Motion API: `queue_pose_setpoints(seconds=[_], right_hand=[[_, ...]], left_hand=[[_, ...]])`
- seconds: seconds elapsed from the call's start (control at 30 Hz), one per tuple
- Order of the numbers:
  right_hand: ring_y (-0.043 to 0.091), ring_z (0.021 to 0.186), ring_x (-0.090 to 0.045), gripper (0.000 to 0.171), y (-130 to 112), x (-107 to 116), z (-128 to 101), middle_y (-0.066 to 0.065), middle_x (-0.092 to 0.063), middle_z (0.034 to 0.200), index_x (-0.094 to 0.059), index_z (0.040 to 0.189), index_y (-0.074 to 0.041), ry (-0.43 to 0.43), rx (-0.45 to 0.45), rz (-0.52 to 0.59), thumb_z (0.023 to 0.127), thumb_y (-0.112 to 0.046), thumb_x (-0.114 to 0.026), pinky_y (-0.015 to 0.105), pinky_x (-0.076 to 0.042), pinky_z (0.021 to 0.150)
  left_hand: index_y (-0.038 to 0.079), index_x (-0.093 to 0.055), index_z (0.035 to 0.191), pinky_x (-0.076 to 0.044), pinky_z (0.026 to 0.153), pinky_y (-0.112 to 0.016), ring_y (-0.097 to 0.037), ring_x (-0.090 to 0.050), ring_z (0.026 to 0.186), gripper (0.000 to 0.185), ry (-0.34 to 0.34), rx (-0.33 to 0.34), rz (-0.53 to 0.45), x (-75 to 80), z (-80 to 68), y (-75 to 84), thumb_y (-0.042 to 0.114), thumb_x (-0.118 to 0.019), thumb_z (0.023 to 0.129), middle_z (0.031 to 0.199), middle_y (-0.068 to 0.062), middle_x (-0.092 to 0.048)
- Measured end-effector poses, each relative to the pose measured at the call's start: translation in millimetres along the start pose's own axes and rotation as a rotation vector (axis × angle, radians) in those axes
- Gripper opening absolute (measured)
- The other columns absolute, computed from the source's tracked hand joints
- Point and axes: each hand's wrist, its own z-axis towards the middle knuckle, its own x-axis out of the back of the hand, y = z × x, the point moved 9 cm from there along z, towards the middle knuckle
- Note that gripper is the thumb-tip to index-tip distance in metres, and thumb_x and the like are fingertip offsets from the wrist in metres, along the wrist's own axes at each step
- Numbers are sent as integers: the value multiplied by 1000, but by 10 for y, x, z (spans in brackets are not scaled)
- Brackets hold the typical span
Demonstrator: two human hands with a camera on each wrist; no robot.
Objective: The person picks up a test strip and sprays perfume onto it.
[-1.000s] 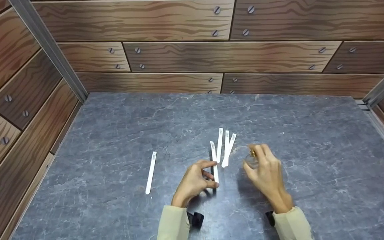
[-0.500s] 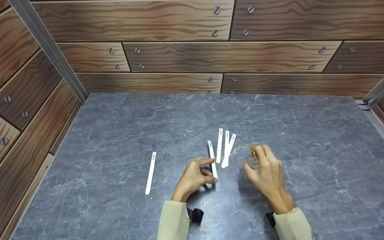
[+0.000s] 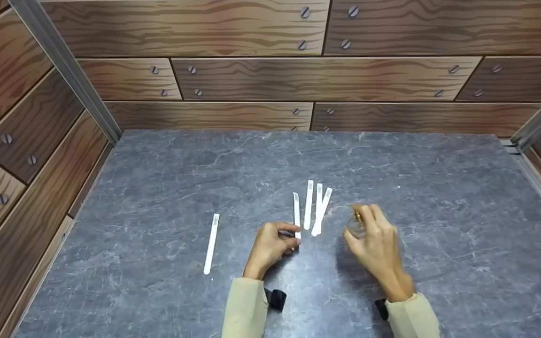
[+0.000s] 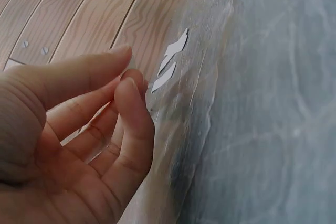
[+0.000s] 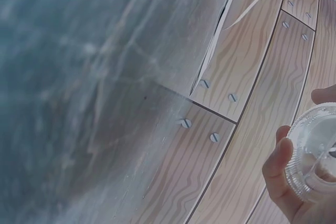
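My left hand [image 3: 269,247] pinches the lower end of a white paper test strip [image 3: 297,211] between thumb and fingers. The strip points away from me, raised off the table; in the right wrist view the same strip [image 5: 254,1] slants down from the fingers. In the left wrist view, the fingers hide nearly all of it. My right hand [image 3: 377,244] grips a small clear perfume bottle [image 3: 356,229] with a gold-coloured neck, its fingers over the top. The bottle's ribbed round glass base [image 5: 302,148] shows in the right wrist view.
Three more paper strips [image 3: 309,202] lie between the hands, two of them crossing. Another strip [image 3: 212,244] lies alone on the left. Everything is on a grey marbled table [image 3: 158,178], bounded by wood-patterned walls [image 3: 242,80] behind and at the sides.
My left hand has moved slightly left and away from me, taking its strip along; the strip now points straighter ahead. My right hand and the bottle have stayed in place.
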Motion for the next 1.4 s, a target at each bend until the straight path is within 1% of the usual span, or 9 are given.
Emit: queue_pose_setpoints(seconds=[0.13,0.27,0.37,0.5,0.7,0.93,1.23,1.3,1.4], right_hand=[[27,55,-60,46,-9,13,2,15,-62,84,-63,102,3,7,4,2,60,14,-79,36,-52,43],[26,56,-59,45,-20,28,3,14,-62,83,-63,101,3,14,15,-6,60,12,-80,36,-52,44],[26,55,-59,46,-25,37,4,14,-62,84,-63,102,3,15,18,-6,60,12,-80,36,-52,43],[27,54,-60,47,-26,45,4,16,-63,86,-64,103,3,16,18,0,60,13,-80,34,-52,42],[26,54,-60,47,-19,57,10,15,-62,85,-64,103,3,16,19,-3,61,13,-80,33,-52,42],[25,55,-59,45,0,48,6,15,-62,84,-63,102,3,-5,7,-18,61,13,-79,35,-52,43],[27,56,-60,46,-12,64,19,14,-61,83,-63,102,3,11,6,-6,60,12,-81,38,-53,44],[26,56,-60,46,-7,60,16,14,-61,83,-63,102,3,12,11,-4,60,12,-81,38,-53,44],[26,56,-61,47,-9,62,17,14,-61,83,-64,102,3,11,19,-6,60,12,-82,36,-53,44]], left_hand=[[-5,-78,92,-46,49,-17,-7,-55,50,11,55,-28,35,50,45,30,-9,-74,83,73,-7,-71],[-4,-78,86,-45,47,-16,-7,-52,48,7,101,-52,77,90,100,69,-8,-74,84,67,-6,-69],[-4,-78,86,-47,47,-17,-7,-53,49,7,120,-56,93,103,147,92,-8,-73,85,66,-6,-69],[-6,-77,94,-51,49,-21,-8,-56,52,9,131,-53,74,106,199,111,-7,-70,88,70,-8,-70],[-11,-72,109,-55,52,-24,-11,-60,57,20,107,-16,31,95,216,88,-9,-64,91,78,-13,-71],[-14,-66,119,-53,51,-21,-8,-58,55,29,57,60,50,83,207,19,-10,-64,90,75,-8,-68],[-14,-63,125,-50,50,-19,-8,-56,54,36,21,90,61,59,221,13,-12,-60,89,74,-6,-66],[-14,-63,125,-48,48,-18,-8,-54,52,37,15,91,80,54,216,26,-12,-60,88,71,-5,-64],[-13,-66,123,-44,45,-17,-6,-49,47,35,10,68,113,52,202,44,-12,-62,88,64,-3,-60]])
